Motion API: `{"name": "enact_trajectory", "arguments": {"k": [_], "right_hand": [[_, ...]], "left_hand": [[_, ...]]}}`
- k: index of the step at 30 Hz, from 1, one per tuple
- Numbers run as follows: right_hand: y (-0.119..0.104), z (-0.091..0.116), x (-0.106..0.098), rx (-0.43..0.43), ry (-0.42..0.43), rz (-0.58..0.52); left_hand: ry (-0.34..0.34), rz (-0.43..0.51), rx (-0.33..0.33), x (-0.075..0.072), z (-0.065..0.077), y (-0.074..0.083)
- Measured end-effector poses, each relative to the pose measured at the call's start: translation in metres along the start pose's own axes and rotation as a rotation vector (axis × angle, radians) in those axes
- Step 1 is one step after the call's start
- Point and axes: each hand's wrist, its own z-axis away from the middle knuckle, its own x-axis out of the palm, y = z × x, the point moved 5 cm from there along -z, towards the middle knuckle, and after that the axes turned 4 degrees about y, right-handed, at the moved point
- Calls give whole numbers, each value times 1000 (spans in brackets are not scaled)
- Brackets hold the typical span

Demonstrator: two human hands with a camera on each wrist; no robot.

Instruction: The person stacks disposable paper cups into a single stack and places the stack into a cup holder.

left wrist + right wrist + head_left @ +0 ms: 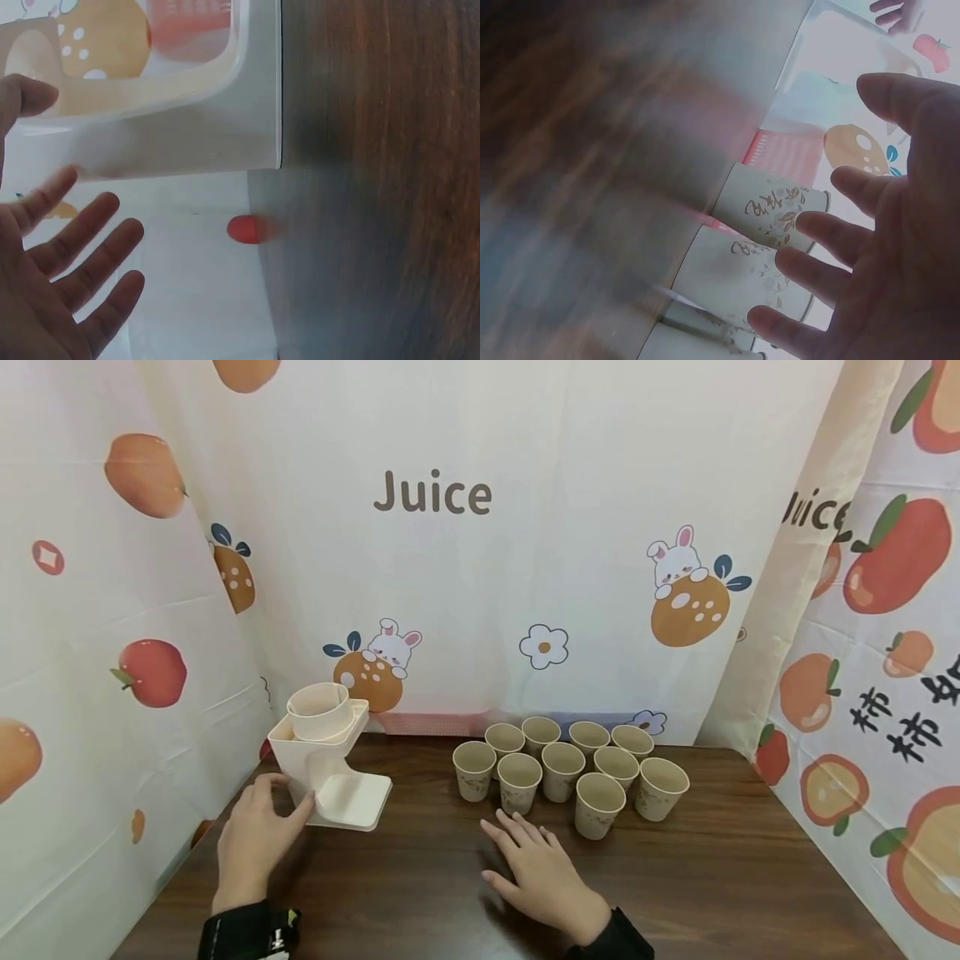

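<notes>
A white plastic stand (352, 797) with a flat base is on the left of the table, a round white cup-like holder (318, 710) set in its top. Beside its upright part is my left hand (258, 831); the thumb and fingers are spread at the stand's near left side, as the left wrist view also shows against the stand's wall (187, 142). I cannot tell whether the fingertips touch it. My right hand (540, 872) hovers palm down with loose, straight fingers, just in front of several patterned paper cups (517, 789). Nothing is in either hand.
The cups stand upright, mouths up, grouped on the right half of the dark wooden table (405, 893). Behind them, a pink basket (435, 724) and a blue one lie along the back edge. Printed cloth (465, 577) hangs on three sides.
</notes>
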Motion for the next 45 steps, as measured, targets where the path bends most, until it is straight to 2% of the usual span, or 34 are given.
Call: {"name": "enact_trajectory", "arguments": {"k": [4,7,14,18,30,41,45], "right_hand": [[-2,-2,1,-6,-18,-4],[-3,-3,2,-14,-23,-4],[-6,-3,4,-33,-10,1],[-7,-3,5,-36,-16,-4],[-17,-7,8,-87,-17,-41],[-22,-6,8,-108,-22,-38],[-21,-6,8,-112,-19,-28]], "left_hand": [[-35,20,-77,6,-2,-5],[-73,64,-110,12,-3,-5],[-90,322,-139,24,-5,-4],[-97,378,-151,27,-7,-3],[-164,402,-190,37,-10,-6],[-181,398,-174,39,-10,-8],[-166,393,-155,39,-9,-8]]}}
